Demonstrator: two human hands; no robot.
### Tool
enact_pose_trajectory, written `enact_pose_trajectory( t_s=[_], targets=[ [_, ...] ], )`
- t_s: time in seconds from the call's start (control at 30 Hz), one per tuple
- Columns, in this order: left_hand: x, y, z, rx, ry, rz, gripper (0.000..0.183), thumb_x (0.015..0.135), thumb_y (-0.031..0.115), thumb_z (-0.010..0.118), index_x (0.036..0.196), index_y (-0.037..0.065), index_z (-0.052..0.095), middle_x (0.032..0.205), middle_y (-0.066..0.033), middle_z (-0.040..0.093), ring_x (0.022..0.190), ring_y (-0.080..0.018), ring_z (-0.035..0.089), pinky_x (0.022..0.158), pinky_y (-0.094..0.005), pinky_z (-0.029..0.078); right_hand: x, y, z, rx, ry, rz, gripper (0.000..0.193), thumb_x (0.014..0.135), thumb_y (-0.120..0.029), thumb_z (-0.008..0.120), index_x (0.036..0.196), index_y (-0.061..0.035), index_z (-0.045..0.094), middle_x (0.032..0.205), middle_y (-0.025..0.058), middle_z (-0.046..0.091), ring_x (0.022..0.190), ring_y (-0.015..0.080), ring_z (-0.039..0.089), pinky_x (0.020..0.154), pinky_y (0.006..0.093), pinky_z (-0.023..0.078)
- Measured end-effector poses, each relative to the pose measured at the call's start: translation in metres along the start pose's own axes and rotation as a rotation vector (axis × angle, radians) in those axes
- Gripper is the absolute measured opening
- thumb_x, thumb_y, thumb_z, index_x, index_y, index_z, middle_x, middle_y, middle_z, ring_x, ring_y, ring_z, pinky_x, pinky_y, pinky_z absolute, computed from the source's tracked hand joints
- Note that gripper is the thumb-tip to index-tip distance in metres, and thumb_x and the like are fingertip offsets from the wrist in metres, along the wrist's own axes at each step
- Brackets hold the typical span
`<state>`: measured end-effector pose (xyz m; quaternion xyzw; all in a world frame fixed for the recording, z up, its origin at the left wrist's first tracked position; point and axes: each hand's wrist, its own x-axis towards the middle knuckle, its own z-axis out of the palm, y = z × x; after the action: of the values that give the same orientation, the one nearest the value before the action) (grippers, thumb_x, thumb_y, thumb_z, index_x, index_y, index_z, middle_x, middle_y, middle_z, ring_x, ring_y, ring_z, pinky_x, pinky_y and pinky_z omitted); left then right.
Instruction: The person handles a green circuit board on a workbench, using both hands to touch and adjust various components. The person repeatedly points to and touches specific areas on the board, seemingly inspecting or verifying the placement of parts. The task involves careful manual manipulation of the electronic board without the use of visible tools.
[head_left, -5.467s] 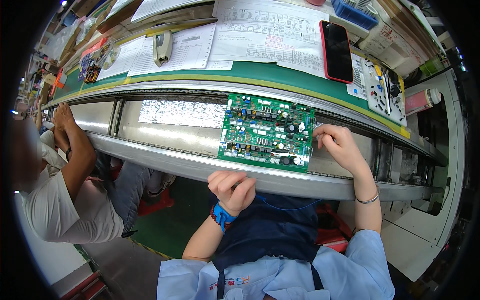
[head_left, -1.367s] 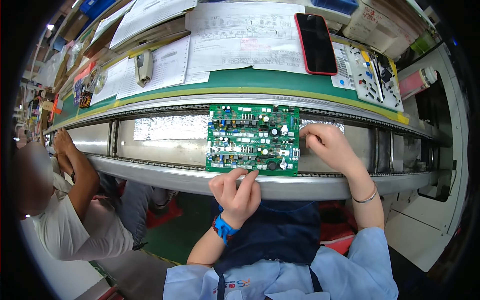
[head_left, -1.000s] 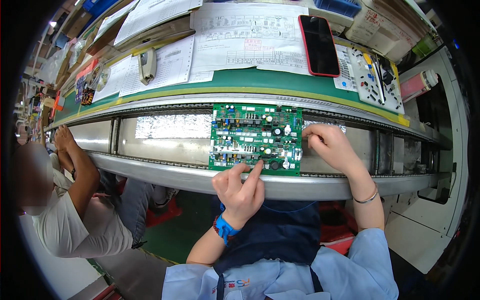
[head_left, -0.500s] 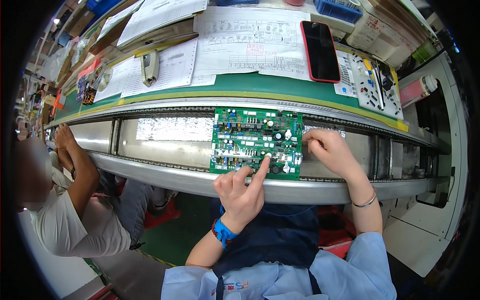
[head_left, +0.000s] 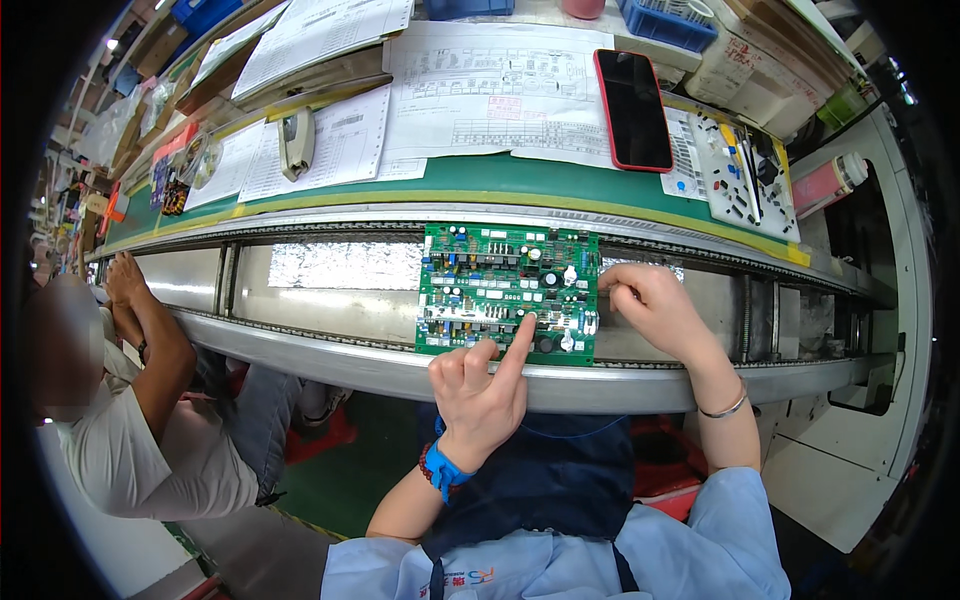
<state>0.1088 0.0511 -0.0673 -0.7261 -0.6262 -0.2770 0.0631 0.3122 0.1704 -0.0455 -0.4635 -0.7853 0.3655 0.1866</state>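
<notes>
A green circuit board (head_left: 508,282), crowded with white connectors, dark capacitors and other small parts, lies across the two rails of the conveyor in front of me. My left hand (head_left: 480,385) reaches over its near edge. The index finger is stretched out, its tip on or just above a part in the lower right of the board; the other fingers are bent and hold nothing visible. At the board's right edge is my right hand (head_left: 655,310), index finger extended to that edge and the remaining fingers loosely curled, with nothing seen in them.
Beyond the conveyor rail (head_left: 330,227), a green bench (head_left: 480,180) carries paper drawings (head_left: 500,85), a red-cased phone (head_left: 634,110), a grey stapler-like tool (head_left: 295,145) and a white tray of small parts (head_left: 735,165). Another person (head_left: 150,400) sits at the left, hands by the rail.
The whole view has shifted slightly, with the bench and board sitting a little lower. Both hands keep nearly the same pose at the board.
</notes>
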Motion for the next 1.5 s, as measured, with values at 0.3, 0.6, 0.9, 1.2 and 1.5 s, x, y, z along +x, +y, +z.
enact_pose_trajectory(
  t_s=[0.3, 0.6, 0.9, 1.2, 1.5],
  targets=[
    [-0.013, -0.008, 0.007, -0.051, 0.195, 0.064, 0.042, 0.064, 0.001, 0.059, 0.102, 0.015, 0.07, 0.087, -0.0007, 0.046, 0.085, -0.0205, 0.039, 0.076, -0.033, 0.032, 0.001, -0.002, -0.003, -0.014, -0.026, 0.045, 0.021, 0.08, -0.01, 0.047, 0.085, 0.0018, 0.063, 0.076, 0.0183, 0.063, 0.074, 0.0318, 0.062, 0.068, 0.0397, 0.048],
    [-0.018, -0.011, 0.01, -0.074, 0.308, 0.118, 0.026, 0.064, 0.006, 0.064, 0.087, 0.016, 0.071, 0.089, 0.0046, 0.053, 0.086, -0.017, 0.041, 0.077, -0.0305, 0.032, -0.001, -0.004, -0.004, 0.001, -0.037, 0.012, 0.02, 0.08, -0.013, 0.05, 0.086, 0.0018, 0.063, 0.073, 0.0175, 0.062, 0.069, 0.0314, 0.062, 0.065, 0.0387, 0.048],
    [-0.02, -0.01, 0.01, -0.079, 0.306, 0.106, 0.025, 0.063, 0.006, 0.066, 0.085, 0.016, 0.071, 0.089, 0.0043, 0.054, 0.087, -0.0175, 0.042, 0.076, -0.0306, 0.032, -0.001, -0.002, 0.0, 0.138, -0.114, 0.037, 0.027, 0.08, -0.023, 0.064, 0.089, 0.0018, 0.06, 0.061, 0.0096, 0.057, 0.053, 0.0171, 0.054, 0.05, 0.0296, 0.042],
    [-0.021, -0.01, 0.011, -0.096, 0.311, 0.097, 0.024, 0.063, 0.006, 0.065, 0.084, 0.015, 0.071, 0.09, 0.0042, 0.054, 0.088, -0.0177, 0.042, 0.077, -0.0309, 0.033, 0.0, -0.003, 0.002, 0.196, -0.16, 0.11, 0.036, 0.078, -0.033, 0.07, 0.087, -0.0004, 0.056, 0.065, 0.0055, 0.057, 0.056, 0.0117, 0.053, 0.052, 0.0262, 0.043],
    [-0.019, -0.009, 0.01, -0.107, 0.327, 0.097, 0.028, 0.06, -0.003, 0.062, 0.08, 0.015, 0.071, 0.088, 0.0017, 0.055, 0.085, -0.0201, 0.042, 0.075, -0.0317, 0.034, 0.0, -0.003, -0.003, 0.216, -0.217, 0.136, 0.034, 0.08, -0.029, 0.068, 0.091, 0.0, 0.053, 0.073, 0.0069, 0.058, 0.061, 0.0124, 0.054, 0.056, 0.0266, 0.044]
  ],
)
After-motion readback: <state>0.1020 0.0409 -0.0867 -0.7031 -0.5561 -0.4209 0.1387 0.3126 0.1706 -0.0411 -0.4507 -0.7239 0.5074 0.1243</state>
